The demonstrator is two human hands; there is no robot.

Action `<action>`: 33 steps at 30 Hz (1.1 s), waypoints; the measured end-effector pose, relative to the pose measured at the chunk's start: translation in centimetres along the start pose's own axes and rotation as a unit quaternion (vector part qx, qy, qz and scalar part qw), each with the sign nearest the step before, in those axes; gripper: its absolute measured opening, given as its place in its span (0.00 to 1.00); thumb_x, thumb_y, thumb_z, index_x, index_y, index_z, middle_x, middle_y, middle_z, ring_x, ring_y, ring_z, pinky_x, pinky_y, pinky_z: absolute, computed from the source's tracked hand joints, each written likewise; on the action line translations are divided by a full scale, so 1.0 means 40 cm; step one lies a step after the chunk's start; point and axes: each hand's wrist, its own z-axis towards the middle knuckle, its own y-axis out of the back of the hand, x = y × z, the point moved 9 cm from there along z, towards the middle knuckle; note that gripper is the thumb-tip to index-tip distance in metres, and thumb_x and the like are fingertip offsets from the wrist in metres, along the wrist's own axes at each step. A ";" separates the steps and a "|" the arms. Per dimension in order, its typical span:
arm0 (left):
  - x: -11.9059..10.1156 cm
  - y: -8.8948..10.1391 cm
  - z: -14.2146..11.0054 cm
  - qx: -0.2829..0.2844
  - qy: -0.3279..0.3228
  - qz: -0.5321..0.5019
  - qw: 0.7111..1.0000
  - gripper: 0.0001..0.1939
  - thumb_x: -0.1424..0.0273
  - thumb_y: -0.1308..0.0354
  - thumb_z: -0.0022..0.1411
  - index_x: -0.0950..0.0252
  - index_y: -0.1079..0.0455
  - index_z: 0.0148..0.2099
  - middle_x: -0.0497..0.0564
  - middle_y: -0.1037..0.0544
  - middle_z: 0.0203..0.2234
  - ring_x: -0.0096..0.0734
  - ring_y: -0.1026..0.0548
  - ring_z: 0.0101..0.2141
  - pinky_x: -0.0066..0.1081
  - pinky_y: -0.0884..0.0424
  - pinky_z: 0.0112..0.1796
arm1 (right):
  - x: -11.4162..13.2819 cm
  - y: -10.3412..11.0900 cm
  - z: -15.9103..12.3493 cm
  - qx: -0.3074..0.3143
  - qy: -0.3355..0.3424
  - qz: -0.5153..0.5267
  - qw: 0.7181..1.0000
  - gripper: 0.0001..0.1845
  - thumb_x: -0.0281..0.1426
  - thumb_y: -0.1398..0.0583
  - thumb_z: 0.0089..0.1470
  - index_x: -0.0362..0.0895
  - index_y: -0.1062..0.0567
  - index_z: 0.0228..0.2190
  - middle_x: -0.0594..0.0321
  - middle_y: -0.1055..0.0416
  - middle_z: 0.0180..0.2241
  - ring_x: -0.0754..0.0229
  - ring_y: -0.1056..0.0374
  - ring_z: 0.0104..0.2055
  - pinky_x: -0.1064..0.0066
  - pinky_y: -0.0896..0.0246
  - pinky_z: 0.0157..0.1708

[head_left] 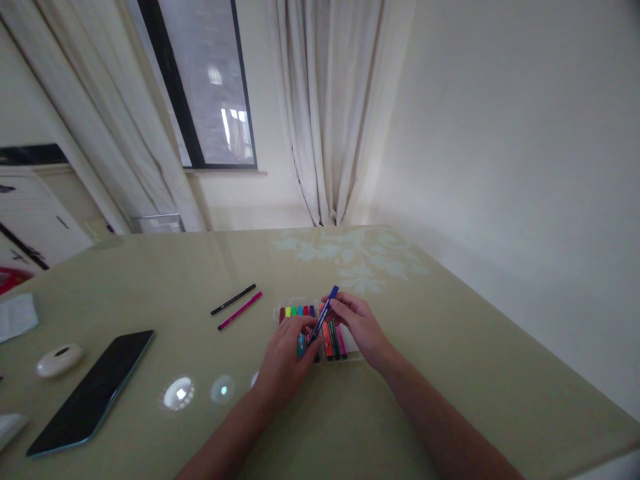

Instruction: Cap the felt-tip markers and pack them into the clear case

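Observation:
A clear case [356, 346] of several coloured markers lies on the pale green table [450, 360]. My right hand [361, 327] pinches a dark blue marker [324, 314] above the case, tilted with one end up and to the right. My left hand [286, 359] rests on the case's left part, fingers curled over the markers and touching the blue marker's lower end. A black marker [233, 299] and a pink marker [239, 311] lie loose on the table to the left of the case.
A dark tablet [93, 391] lies at the left front, with a white oval object [59, 359] and a folded white paper [17, 315] beyond it. The wall runs along the table's right side, and curtains and a window stand behind.

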 end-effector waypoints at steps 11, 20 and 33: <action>-0.061 -0.114 -0.042 0.212 -0.136 0.146 0.957 0.25 0.65 0.41 0.69 0.59 0.37 0.66 0.54 0.28 0.62 0.45 0.30 0.60 0.49 0.32 0.59 | -0.002 0.135 0.035 0.016 0.000 -0.241 0.970 0.12 0.36 0.39 0.56 0.41 0.20 0.35 0.61 0.23 0.27 0.59 0.26 0.27 0.70 0.34 0.29; -0.064 -0.110 -0.037 0.216 -0.123 0.190 0.950 0.26 0.65 0.39 0.68 0.61 0.37 0.66 0.55 0.26 0.57 0.48 0.29 0.56 0.48 0.30 0.55 | -0.067 0.099 0.024 0.020 -0.050 -0.312 0.949 0.17 0.27 0.35 0.54 0.40 0.22 0.47 0.60 0.21 0.28 0.59 0.25 0.28 0.70 0.32 0.30; -0.072 -0.118 -0.044 0.208 -0.128 0.232 0.942 0.24 0.67 0.42 0.69 0.51 0.36 0.65 0.56 0.29 0.58 0.51 0.31 0.57 0.52 0.31 0.54 | -0.007 0.059 0.010 0.037 0.003 -0.481 0.876 0.05 0.24 0.34 0.51 0.44 0.19 0.25 0.63 0.23 0.25 0.61 0.31 0.29 0.71 0.42 0.31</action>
